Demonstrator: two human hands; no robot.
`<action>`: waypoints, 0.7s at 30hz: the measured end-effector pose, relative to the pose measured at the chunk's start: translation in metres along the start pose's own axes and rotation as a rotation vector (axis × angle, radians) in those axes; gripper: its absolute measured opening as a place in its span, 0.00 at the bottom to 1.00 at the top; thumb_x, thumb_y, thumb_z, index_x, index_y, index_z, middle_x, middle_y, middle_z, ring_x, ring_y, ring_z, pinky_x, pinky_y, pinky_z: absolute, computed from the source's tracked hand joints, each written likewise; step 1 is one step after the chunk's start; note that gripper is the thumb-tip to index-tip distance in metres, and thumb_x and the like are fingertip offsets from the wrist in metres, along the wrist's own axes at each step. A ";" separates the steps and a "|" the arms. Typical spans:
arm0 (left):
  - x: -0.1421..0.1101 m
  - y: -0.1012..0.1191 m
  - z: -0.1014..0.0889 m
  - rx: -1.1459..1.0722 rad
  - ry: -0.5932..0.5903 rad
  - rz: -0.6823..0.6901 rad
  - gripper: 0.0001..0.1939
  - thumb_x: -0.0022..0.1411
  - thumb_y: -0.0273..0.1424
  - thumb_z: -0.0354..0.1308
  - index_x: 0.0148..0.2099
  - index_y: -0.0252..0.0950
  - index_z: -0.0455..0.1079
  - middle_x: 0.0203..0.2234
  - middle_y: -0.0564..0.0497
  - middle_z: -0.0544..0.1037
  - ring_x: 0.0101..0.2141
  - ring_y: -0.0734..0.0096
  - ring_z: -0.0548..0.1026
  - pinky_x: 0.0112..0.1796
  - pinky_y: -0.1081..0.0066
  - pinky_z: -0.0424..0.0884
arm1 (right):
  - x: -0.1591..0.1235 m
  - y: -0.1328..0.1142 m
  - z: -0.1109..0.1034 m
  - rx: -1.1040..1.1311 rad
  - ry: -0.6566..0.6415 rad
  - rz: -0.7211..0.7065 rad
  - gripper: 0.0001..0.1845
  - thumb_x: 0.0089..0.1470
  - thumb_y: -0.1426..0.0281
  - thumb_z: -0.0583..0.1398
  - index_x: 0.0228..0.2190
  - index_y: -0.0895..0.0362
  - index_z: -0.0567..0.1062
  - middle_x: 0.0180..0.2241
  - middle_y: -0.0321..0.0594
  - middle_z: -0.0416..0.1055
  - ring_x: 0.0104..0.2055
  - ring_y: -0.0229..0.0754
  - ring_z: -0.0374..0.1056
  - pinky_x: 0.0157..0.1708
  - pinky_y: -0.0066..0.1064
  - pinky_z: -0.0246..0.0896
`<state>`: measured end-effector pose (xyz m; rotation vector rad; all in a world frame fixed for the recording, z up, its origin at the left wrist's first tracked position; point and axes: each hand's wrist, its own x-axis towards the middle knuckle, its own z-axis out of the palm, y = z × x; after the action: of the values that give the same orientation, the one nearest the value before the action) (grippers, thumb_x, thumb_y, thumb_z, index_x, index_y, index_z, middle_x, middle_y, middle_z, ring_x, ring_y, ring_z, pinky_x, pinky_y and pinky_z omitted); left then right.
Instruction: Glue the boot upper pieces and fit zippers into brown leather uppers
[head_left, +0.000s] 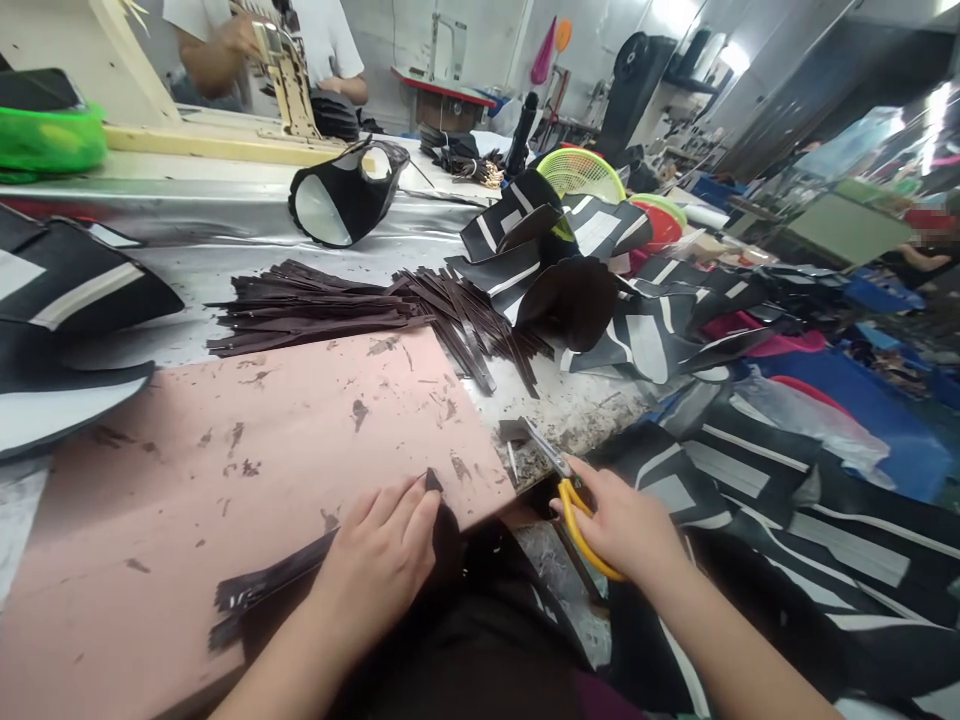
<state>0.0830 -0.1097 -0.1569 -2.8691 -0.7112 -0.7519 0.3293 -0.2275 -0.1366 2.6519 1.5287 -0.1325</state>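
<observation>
My left hand (pixel 382 560) lies fingers together on a dark brown strip (pixel 262 590) that runs across the pink board (pixel 225 470), pressing its end near the board's front corner. My right hand (pixel 622 525) is closed round the yellow handles of a pair of scissors (pixel 559 480), whose blades point up and left over the worn table edge. A small dark offcut (pixel 514 430) lies by the blade tips.
A heap of dark brown strips (pixel 360 310) lies beyond the board. Black-and-white striped pieces (pixel 570 270) pile at right and left. A black pouch (pixel 341 200), green baskets (pixel 581 172) and a person at a sewing machine (pixel 289 80) are farther back.
</observation>
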 end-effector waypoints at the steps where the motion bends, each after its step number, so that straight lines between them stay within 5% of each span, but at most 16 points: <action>1: 0.000 0.000 0.000 0.003 -0.005 0.002 0.14 0.58 0.24 0.45 0.42 0.31 0.69 0.38 0.45 0.76 0.41 0.62 0.71 0.41 0.65 0.61 | -0.001 0.000 0.006 -0.071 0.032 -0.030 0.27 0.51 0.56 0.53 0.52 0.52 0.65 0.32 0.41 0.69 0.27 0.44 0.67 0.23 0.30 0.57; 4: 0.002 -0.001 -0.001 0.011 -0.021 0.005 0.14 0.58 0.24 0.45 0.42 0.31 0.69 0.39 0.44 0.75 0.41 0.60 0.71 0.41 0.64 0.62 | -0.012 0.004 0.021 -0.139 0.057 -0.069 0.28 0.53 0.57 0.52 0.54 0.52 0.62 0.32 0.41 0.67 0.25 0.42 0.67 0.21 0.29 0.55; 8: 0.002 -0.003 -0.001 0.012 -0.074 -0.019 0.15 0.58 0.24 0.45 0.45 0.37 0.68 0.43 0.45 0.72 0.41 0.59 0.70 0.39 0.64 0.63 | -0.017 0.020 0.018 0.070 -0.069 -0.049 0.27 0.53 0.55 0.51 0.53 0.48 0.62 0.33 0.39 0.69 0.27 0.42 0.68 0.23 0.29 0.58; 12: 0.004 -0.004 -0.002 0.025 -0.091 -0.102 0.18 0.59 0.30 0.49 0.52 0.35 0.61 0.42 0.43 0.72 0.39 0.59 0.71 0.37 0.64 0.66 | 0.019 0.040 0.000 0.176 -0.061 0.154 0.29 0.52 0.55 0.52 0.52 0.56 0.61 0.33 0.44 0.71 0.32 0.48 0.69 0.28 0.33 0.60; 15: 0.011 -0.006 -0.004 -0.004 -0.150 -0.255 0.20 0.55 0.36 0.56 0.48 0.32 0.62 0.38 0.43 0.73 0.38 0.57 0.71 0.35 0.63 0.67 | 0.056 0.050 -0.011 0.105 -0.017 0.269 0.29 0.49 0.58 0.55 0.50 0.60 0.63 0.34 0.48 0.71 0.35 0.51 0.69 0.31 0.35 0.60; 19: 0.028 -0.008 -0.013 -0.199 -0.412 -0.554 0.15 0.50 0.35 0.60 0.40 0.36 0.64 0.31 0.50 0.73 0.31 0.64 0.73 0.29 0.69 0.67 | 0.076 0.031 -0.018 0.057 0.178 0.079 0.20 0.49 0.64 0.56 0.43 0.60 0.70 0.46 0.53 0.65 0.45 0.54 0.64 0.41 0.41 0.59; 21: 0.036 -0.008 -0.019 -0.289 -0.514 -0.676 0.11 0.50 0.33 0.59 0.37 0.38 0.64 0.26 0.54 0.72 0.28 0.67 0.73 0.26 0.72 0.66 | 0.070 0.002 -0.020 0.250 0.240 -0.101 0.16 0.52 0.66 0.53 0.41 0.60 0.72 0.48 0.52 0.64 0.47 0.52 0.63 0.44 0.43 0.58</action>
<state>0.0991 -0.0916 -0.1230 -3.1017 -1.8281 -0.1324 0.3668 -0.1667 -0.1250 2.8695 1.8313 -0.0101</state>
